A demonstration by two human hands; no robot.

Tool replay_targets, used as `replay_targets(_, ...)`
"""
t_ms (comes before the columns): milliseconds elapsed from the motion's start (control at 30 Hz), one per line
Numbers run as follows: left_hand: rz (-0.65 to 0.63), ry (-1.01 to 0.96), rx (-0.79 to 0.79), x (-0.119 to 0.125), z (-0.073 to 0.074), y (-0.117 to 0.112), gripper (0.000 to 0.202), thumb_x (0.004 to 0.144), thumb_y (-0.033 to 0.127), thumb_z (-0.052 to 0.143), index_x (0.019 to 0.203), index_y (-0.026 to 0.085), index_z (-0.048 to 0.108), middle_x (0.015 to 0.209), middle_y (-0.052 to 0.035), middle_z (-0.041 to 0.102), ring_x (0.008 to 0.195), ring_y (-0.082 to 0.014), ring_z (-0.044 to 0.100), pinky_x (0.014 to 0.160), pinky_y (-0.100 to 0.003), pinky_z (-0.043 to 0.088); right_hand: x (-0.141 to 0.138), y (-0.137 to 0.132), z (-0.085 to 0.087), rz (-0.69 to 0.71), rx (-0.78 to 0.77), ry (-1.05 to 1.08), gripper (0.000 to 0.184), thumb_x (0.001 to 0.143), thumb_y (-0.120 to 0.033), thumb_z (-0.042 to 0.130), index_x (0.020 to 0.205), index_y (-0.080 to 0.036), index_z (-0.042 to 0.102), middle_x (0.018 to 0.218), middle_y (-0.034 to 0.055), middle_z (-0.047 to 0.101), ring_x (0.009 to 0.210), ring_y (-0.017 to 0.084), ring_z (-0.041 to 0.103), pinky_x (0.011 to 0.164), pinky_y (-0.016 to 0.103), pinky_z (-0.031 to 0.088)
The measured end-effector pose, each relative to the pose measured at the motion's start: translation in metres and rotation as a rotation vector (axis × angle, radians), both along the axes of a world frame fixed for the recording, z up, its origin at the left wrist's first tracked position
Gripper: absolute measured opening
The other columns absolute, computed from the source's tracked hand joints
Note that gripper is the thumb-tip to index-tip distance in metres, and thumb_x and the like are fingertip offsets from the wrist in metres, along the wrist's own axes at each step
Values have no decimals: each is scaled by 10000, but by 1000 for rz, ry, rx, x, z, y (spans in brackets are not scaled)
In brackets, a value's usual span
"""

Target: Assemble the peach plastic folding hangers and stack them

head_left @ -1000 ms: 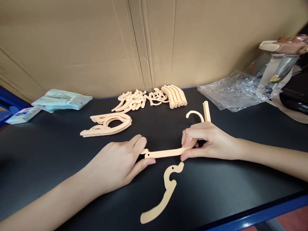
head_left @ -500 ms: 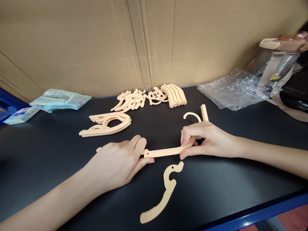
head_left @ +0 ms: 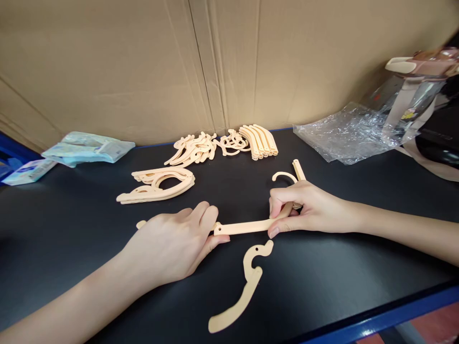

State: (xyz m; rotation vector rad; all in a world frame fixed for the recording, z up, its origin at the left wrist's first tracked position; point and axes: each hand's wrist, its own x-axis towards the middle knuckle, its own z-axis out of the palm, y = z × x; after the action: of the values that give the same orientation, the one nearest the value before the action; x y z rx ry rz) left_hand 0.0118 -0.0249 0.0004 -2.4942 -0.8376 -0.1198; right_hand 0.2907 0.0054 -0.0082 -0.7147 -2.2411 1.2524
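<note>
Between my two hands a cream plastic folding hanger [head_left: 247, 228] is held above the black table. My left hand [head_left: 175, 239] is closed around its left end, where a hole shows by the joint; a rounded tip pokes out past the knuckles. My right hand [head_left: 304, 205] pinches the other end, with a curved hook and a straight arm standing up beyond the fingers. Much of the joint is hidden by my fingers. Just below lies a loose hanger piece [head_left: 240, 301], made of a curved arm and a hook-shaped part that touch or overlap.
Folded hangers [head_left: 158, 186] are stacked at the left. Behind lie a heap of loose hanger parts [head_left: 197, 149] and a row of curved arms [head_left: 258, 142]. A tissue pack [head_left: 89, 148] is at the back left; a clear plastic bag [head_left: 337, 134] and a strapped bottle [head_left: 412, 91] are at the right.
The upright arm and hook beyond my right hand have tilted slightly left. The tip behind my left hand sticks out a little further left. Both hands keep their grip.
</note>
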Motion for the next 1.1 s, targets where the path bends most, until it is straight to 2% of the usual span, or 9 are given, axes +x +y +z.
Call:
replay_targets(200, -12, 23, 76, 6, 9, -3, 488, 1057, 341, 207, 697, 179, 494, 587, 4, 507, 405, -146, 545, 378, -287, 235, 2, 1, 1, 9, -103, -1, 274, 833, -344, 743, 748, -168, 551, 758, -2, 743, 700, 130, 729, 552, 206, 500)
replay_targets(433, -14, 40, 108, 5, 7, -4, 502, 1057, 349, 212, 677, 187, 497, 567, -1, 489, 396, -145, 495, 390, -297, 198, 1, 1, 2, 7, -123, -4, 281, 834, -342, 742, 737, -165, 546, 728, -14, 714, 657, 108, 700, 530, 193, 477)
replay_targets(567, -46, 52, 97, 4, 8, -6, 430, 1048, 304, 275, 696, 193, 494, 583, 1, 492, 421, -149, 483, 408, -305, 201, 1, 1, 1, 1, -143, -10, 283, 833, -340, 741, 737, -164, 541, 740, -11, 714, 676, 116, 705, 548, 199, 489)
replay_targets(733, -61, -27, 88, 3, 2, -3, 386, 1042, 299, 281, 723, 194, 471, 610, 6, 495, 442, -147, 487, 414, -310, 186, 0, 2, 0, 12, -170, 15, 286, 819, -318, 757, 737, -163, 532, 718, -23, 703, 650, 99, 688, 528, 180, 474)
replay_targets(933, -92, -125, -17, -2, -2, 2, 313, 1033, 374, 326, 841, 194, 495, 697, 9, 567, 534, -136, 536, 460, -286, 285, 0, 1, 2, -15, -168, -8, 301, 796, -349, 772, 734, -167, 540, 698, -25, 676, 649, 106, 682, 530, 186, 483)
replay_targets(1000, -121, -167, -33, -3, 0, 2, 293, 1017, 388, 355, 857, 193, 502, 717, 4, 586, 558, -139, 536, 470, -285, 313, 0, 2, 2, -12, -137, -28, 310, 796, -369, 770, 737, -167, 543, 675, -31, 662, 604, 89, 648, 492, 176, 444)
replay_targets(1100, -226, -214, -103, -3, 4, 1, 192, 950, 261, 390, 814, 197, 510, 735, -20, 613, 583, -155, 515, 477, -293, 328, 1, 2, 2, -2, -1, -57, 314, 759, -373, 800, 728, -162, 570, 593, -59, 598, 512, 54, 525, 452, 173, 370)
